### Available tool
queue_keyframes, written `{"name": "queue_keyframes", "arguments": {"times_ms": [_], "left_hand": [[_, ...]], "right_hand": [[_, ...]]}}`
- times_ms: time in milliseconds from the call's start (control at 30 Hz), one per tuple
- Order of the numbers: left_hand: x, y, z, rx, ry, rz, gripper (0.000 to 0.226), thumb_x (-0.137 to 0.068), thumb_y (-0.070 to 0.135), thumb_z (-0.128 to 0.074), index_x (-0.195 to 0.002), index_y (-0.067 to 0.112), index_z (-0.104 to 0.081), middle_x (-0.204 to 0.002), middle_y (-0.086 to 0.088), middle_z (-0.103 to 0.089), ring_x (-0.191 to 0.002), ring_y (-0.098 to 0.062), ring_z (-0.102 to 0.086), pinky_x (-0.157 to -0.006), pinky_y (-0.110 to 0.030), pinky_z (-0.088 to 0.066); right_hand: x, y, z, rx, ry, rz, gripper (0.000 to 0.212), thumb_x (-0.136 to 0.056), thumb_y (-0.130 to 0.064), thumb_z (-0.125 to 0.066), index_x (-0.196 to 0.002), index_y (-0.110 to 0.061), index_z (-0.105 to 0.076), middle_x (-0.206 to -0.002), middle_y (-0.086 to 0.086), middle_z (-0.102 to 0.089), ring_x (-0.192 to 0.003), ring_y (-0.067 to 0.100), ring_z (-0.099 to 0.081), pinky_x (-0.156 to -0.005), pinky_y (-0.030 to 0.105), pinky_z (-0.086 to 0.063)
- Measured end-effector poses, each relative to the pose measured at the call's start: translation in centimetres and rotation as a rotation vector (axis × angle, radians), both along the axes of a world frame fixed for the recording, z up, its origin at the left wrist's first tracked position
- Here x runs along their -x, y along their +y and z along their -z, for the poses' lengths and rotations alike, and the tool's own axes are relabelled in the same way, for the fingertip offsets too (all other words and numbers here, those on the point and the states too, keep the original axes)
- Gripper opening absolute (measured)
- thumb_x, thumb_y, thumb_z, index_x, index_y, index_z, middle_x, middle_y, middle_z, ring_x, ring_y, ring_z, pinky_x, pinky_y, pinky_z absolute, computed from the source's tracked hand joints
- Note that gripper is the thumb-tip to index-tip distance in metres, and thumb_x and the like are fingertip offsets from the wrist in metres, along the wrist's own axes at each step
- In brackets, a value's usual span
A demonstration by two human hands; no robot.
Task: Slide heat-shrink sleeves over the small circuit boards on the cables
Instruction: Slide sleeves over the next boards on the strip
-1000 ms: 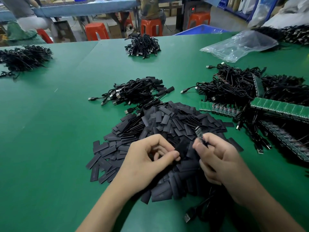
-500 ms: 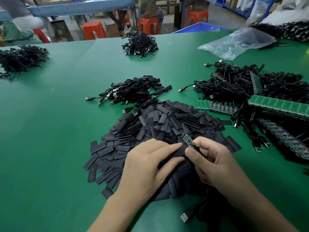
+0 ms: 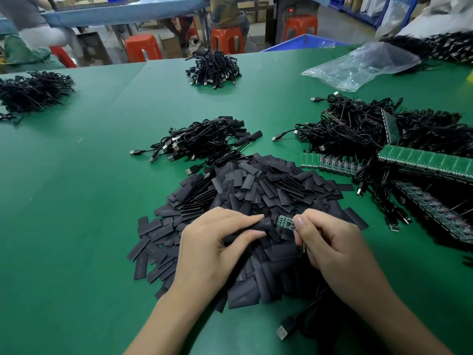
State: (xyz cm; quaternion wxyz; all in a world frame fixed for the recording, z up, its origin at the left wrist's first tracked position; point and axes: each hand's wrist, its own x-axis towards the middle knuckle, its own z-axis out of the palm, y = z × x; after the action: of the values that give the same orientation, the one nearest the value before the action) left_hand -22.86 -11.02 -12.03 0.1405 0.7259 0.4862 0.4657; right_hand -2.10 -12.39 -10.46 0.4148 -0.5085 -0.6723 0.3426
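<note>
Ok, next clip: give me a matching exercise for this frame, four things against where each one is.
Things:
1. small circuit board
2. heat-shrink sleeve
3. clear plastic bag
4. loose USB plug

Places:
A. far right part of the table
B. pinched in the right hand
C. nearest the camera, beside the right forearm
D. gripped in the left hand

Pairs: 1-B, 2-D, 3-A, 4-C.
</note>
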Motion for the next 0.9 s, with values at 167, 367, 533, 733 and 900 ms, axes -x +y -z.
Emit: {"name": "queue_keyframes", "arguments": {"times_ms": [167,367,533,733,900], "left_hand": [[-0.06,0.1,0.25,0.006,0.014,0.025,0.023,-0.082,0.031,-0.081,-0.103,0.024,-0.082,-0.092,0.014,-0.074,-0.086,-0.008,-0.069,-0.076,-0.033,-0.056],[-0.21,0.05,0.36,-0.033,0.05,0.033,0.029,-0.086,0.04,-0.078,-0.111,0.027,-0.08,-0.091,0.015,-0.068,-0.084,-0.007,-0.064,-0.075,-0.027,-0.053],[-0.19,0.01,0.36,-0.052,0.059,0.02,0.026,-0.086,0.035,-0.079,-0.111,0.026,-0.08,-0.093,0.013,-0.069,-0.085,-0.008,-0.066,-0.074,-0.03,-0.054],[0.05,0.2,0.59,-0.074,0.076,0.034,0.02,-0.089,0.034,-0.077,-0.105,0.024,-0.082,-0.094,0.013,-0.071,-0.086,-0.01,-0.067,-0.074,-0.036,-0.054],[0.67,0.51,0.55,-0.074,0.157,0.111,0.025,-0.091,0.035,-0.075,-0.112,0.022,-0.08,-0.099,0.013,-0.069,-0.089,-0.004,-0.065,-0.078,-0.025,-0.054]], "right_hand": [[0.08,-0.08,-0.01,-0.059,-0.064,0.01,0.044,-0.1,-0.046,-0.046,-0.068,-0.016,-0.052,-0.048,-0.008,-0.036,-0.043,0.005,-0.032,-0.044,0.027,-0.027],[0.07,-0.07,0.0,-0.07,-0.092,0.012,0.043,-0.101,-0.039,-0.05,-0.066,-0.014,-0.05,-0.049,-0.007,-0.037,-0.044,0.005,-0.033,-0.045,0.023,-0.025],[0.18,-0.17,-0.03,-0.059,-0.087,-0.001,0.046,-0.102,-0.042,-0.05,-0.065,-0.015,-0.05,-0.048,-0.009,-0.037,-0.043,0.004,-0.033,-0.045,0.018,-0.024],[0.1,-0.05,0.32,-0.054,-0.135,-0.023,0.043,-0.101,-0.038,-0.051,-0.066,-0.013,-0.05,-0.05,-0.007,-0.036,-0.045,0.006,-0.033,-0.045,0.021,-0.023],[-0.02,0.07,0.59,-0.024,-0.122,-0.044,0.04,-0.101,-0.034,-0.054,-0.064,-0.017,-0.053,-0.049,-0.012,-0.038,-0.044,0.004,-0.035,-0.046,0.015,-0.023]]}}
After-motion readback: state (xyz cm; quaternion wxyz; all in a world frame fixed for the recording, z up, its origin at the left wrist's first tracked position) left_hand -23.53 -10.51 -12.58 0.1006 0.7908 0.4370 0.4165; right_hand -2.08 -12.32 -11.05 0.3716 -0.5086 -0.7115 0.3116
